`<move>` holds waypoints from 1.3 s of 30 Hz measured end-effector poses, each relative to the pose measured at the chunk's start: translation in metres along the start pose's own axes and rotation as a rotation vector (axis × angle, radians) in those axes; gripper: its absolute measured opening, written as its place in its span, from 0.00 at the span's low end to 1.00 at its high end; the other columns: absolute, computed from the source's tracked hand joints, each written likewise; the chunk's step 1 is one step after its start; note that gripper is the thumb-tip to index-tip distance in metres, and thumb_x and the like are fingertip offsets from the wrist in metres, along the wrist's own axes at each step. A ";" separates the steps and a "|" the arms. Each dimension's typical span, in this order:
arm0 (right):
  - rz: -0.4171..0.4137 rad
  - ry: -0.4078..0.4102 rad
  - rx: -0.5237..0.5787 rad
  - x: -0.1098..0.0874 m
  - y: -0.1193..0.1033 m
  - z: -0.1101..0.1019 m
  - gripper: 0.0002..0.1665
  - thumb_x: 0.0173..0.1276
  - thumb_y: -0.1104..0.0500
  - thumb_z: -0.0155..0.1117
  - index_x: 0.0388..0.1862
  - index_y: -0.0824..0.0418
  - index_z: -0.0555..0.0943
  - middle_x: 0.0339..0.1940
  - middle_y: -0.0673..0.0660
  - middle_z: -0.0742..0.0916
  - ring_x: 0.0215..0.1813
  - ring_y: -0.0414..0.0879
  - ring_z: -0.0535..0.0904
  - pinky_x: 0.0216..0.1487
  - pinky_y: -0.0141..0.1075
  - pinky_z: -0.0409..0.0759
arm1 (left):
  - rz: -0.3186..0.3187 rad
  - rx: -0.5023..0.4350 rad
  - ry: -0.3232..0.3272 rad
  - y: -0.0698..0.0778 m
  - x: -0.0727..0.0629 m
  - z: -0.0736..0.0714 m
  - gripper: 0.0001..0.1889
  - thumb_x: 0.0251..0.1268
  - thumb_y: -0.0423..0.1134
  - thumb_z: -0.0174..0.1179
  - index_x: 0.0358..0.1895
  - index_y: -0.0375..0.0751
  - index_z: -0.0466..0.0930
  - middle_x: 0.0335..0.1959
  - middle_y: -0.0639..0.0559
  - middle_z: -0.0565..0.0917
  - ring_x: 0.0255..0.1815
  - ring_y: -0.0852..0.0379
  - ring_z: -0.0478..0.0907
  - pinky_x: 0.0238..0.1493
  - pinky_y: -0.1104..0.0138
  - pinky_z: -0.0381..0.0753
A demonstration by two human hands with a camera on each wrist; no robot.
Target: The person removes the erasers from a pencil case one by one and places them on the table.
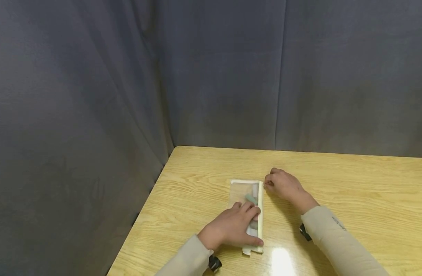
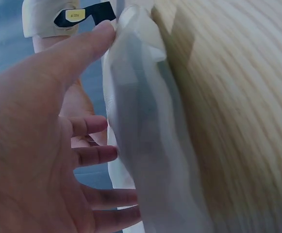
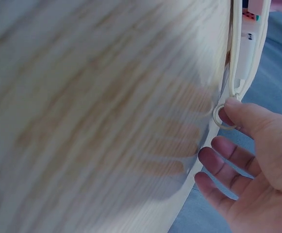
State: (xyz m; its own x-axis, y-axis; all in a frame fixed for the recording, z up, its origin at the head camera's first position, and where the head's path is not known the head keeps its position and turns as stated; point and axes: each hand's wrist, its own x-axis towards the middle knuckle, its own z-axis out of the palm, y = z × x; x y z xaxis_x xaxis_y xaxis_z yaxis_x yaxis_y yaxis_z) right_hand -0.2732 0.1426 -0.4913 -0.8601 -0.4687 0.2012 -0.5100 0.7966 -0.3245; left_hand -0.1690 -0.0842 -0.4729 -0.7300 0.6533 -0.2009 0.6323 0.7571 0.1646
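A see-through pouch (image 1: pixel 240 190) with white edging lies on the table, its zipper edge (image 1: pixel 260 226) facing right. My left hand (image 1: pixel 231 226) rests on it, fingers spread, thumb near the pouch's near end. In the left wrist view those fingers are nearly straight and touch the side of the pouch (image 2: pixel 145 111). At the far end, my right hand (image 1: pixel 284 186) pinches a zipper pull ring (image 3: pixel 217 116) between thumb and forefinger, its other fingers loosely bent. The zipper gapes beside the ring, showing a white item (image 3: pixel 246 56) inside. A pale green item (image 1: pixel 251 199) shows through the pouch.
The wood-grain table (image 1: pixel 362 188) extends to the right and behind the pouch. Dark grey curtains (image 1: pixel 224 76) hang behind the table and along its left side. A black wrist strap (image 1: pixel 215 263) shows at the left sleeve.
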 end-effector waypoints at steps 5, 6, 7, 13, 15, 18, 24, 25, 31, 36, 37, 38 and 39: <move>0.018 -0.016 0.010 0.000 0.002 0.001 0.04 0.66 0.60 0.73 0.39 0.58 0.88 0.35 0.51 0.82 0.32 0.43 0.76 0.36 0.40 0.79 | -0.021 -0.010 -0.014 0.002 0.003 -0.003 0.42 0.57 0.77 0.57 0.71 0.60 0.64 0.63 0.60 0.68 0.49 0.56 0.70 0.32 0.70 0.73; 0.021 -0.019 0.008 0.000 0.002 0.001 0.04 0.67 0.60 0.72 0.39 0.58 0.88 0.35 0.51 0.82 0.33 0.43 0.76 0.36 0.40 0.80 | -0.025 -0.011 -0.016 0.002 0.004 -0.004 0.42 0.57 0.76 0.57 0.72 0.60 0.64 0.64 0.60 0.68 0.49 0.56 0.70 0.32 0.70 0.73; 0.026 -0.020 0.008 0.000 0.003 0.001 0.04 0.67 0.60 0.72 0.39 0.58 0.88 0.36 0.52 0.82 0.33 0.43 0.77 0.37 0.41 0.80 | -0.029 -0.012 -0.016 0.003 0.004 -0.004 0.43 0.57 0.76 0.57 0.73 0.61 0.64 0.64 0.60 0.68 0.48 0.56 0.70 0.33 0.69 0.73; 0.017 0.007 -0.003 -0.003 0.005 -0.002 0.04 0.67 0.60 0.72 0.39 0.58 0.87 0.37 0.52 0.82 0.34 0.44 0.77 0.37 0.42 0.80 | -0.036 0.000 -0.003 0.005 0.008 -0.003 0.44 0.58 0.77 0.56 0.75 0.62 0.62 0.68 0.60 0.66 0.48 0.55 0.70 0.35 0.69 0.74; 0.001 0.016 -0.009 -0.004 0.005 -0.003 0.04 0.67 0.60 0.72 0.39 0.58 0.87 0.37 0.52 0.83 0.34 0.44 0.78 0.37 0.42 0.80 | -0.033 0.016 0.001 0.006 0.009 -0.002 0.45 0.58 0.78 0.55 0.76 0.61 0.62 0.71 0.59 0.65 0.51 0.53 0.73 0.36 0.68 0.76; -0.020 0.026 -0.014 -0.006 0.004 -0.007 0.03 0.67 0.61 0.71 0.39 0.59 0.86 0.37 0.53 0.84 0.36 0.46 0.79 0.38 0.43 0.81 | -0.038 0.040 -0.002 0.009 0.010 -0.002 0.46 0.58 0.78 0.53 0.77 0.61 0.61 0.78 0.59 0.60 0.59 0.45 0.75 0.40 0.64 0.81; 0.034 0.010 -0.004 -0.013 0.001 -0.018 0.07 0.70 0.59 0.69 0.45 0.59 0.86 0.45 0.57 0.84 0.45 0.54 0.83 0.44 0.49 0.83 | -0.062 0.046 -0.030 0.013 0.014 -0.004 0.46 0.58 0.80 0.51 0.79 0.64 0.59 0.83 0.64 0.51 0.69 0.34 0.70 0.50 0.55 0.83; 0.044 0.008 0.000 -0.014 0.001 -0.020 0.08 0.70 0.59 0.69 0.45 0.59 0.86 0.46 0.57 0.84 0.46 0.55 0.83 0.45 0.49 0.83 | -0.063 0.050 -0.036 0.013 0.015 -0.004 0.46 0.58 0.80 0.50 0.79 0.65 0.58 0.83 0.64 0.50 0.70 0.34 0.69 0.53 0.54 0.82; 0.061 0.032 0.043 -0.022 -0.001 -0.026 0.08 0.70 0.58 0.69 0.46 0.59 0.86 0.46 0.57 0.85 0.43 0.53 0.83 0.43 0.48 0.83 | -0.074 0.085 -0.069 0.015 0.019 -0.006 0.44 0.57 0.80 0.52 0.76 0.66 0.63 0.82 0.66 0.50 0.69 0.35 0.71 0.53 0.55 0.82; 0.067 0.053 0.103 -0.031 -0.002 -0.028 0.09 0.71 0.57 0.67 0.46 0.58 0.86 0.47 0.56 0.85 0.42 0.52 0.84 0.40 0.47 0.84 | -0.075 0.094 -0.078 0.013 0.022 -0.010 0.42 0.58 0.78 0.55 0.73 0.64 0.67 0.81 0.66 0.54 0.68 0.36 0.72 0.50 0.57 0.83; 0.065 0.057 0.112 -0.033 -0.001 -0.028 0.09 0.71 0.57 0.67 0.46 0.59 0.86 0.47 0.56 0.85 0.43 0.53 0.84 0.40 0.47 0.84 | -0.074 0.086 -0.078 0.012 0.022 -0.010 0.42 0.58 0.78 0.55 0.73 0.64 0.67 0.81 0.66 0.55 0.69 0.36 0.71 0.52 0.56 0.83; 0.066 0.062 0.120 -0.035 -0.001 -0.028 0.08 0.71 0.57 0.67 0.45 0.59 0.86 0.47 0.55 0.85 0.43 0.52 0.84 0.40 0.46 0.83 | -0.071 0.078 -0.075 0.011 0.022 -0.010 0.42 0.58 0.77 0.55 0.73 0.63 0.67 0.81 0.65 0.55 0.69 0.36 0.71 0.54 0.55 0.82; 0.062 0.065 0.126 -0.036 -0.001 -0.028 0.08 0.71 0.57 0.67 0.45 0.59 0.86 0.47 0.55 0.85 0.42 0.52 0.84 0.40 0.46 0.83 | -0.069 0.065 -0.071 0.009 0.022 -0.009 0.41 0.59 0.77 0.56 0.73 0.63 0.67 0.81 0.65 0.56 0.70 0.37 0.70 0.56 0.55 0.81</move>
State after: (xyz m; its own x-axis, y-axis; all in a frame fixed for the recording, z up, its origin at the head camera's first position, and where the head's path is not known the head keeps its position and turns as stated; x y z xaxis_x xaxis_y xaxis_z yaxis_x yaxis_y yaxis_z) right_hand -0.2413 0.1693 -0.4723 -0.8900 -0.3910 0.2348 -0.4560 0.7675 -0.4506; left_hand -0.1813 -0.0628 -0.4666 -0.7537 0.5958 -0.2775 0.5984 0.7967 0.0852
